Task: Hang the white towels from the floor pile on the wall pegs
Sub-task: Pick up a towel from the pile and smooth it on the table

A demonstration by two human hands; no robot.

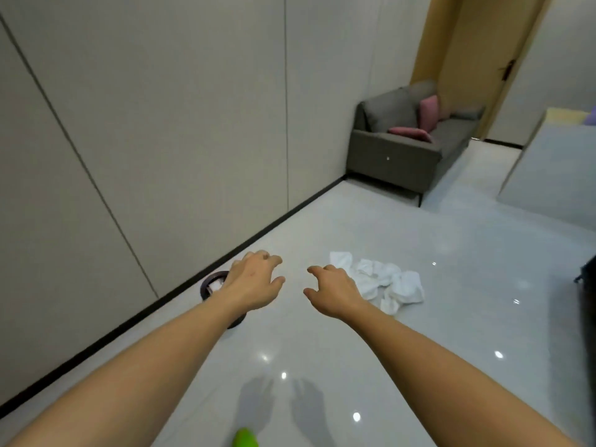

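A crumpled pile of white towels [383, 280] lies on the glossy grey floor, right of centre. My right hand [333, 291] hangs in the air just left of the pile, fingers loosely curled and holding nothing, and partly covers the pile's left edge. My left hand [254, 280] hovers further left, also loosely curled and empty. No wall pegs show on the grey panelled wall [161, 124] at the left.
A dark round bin [213, 283] stands by the skirting, partly hidden behind my left wrist. A grey sofa [406, 143] with pink cushions sits in the far corner beside a wooden door. A green object [245, 438] shows at the bottom edge.
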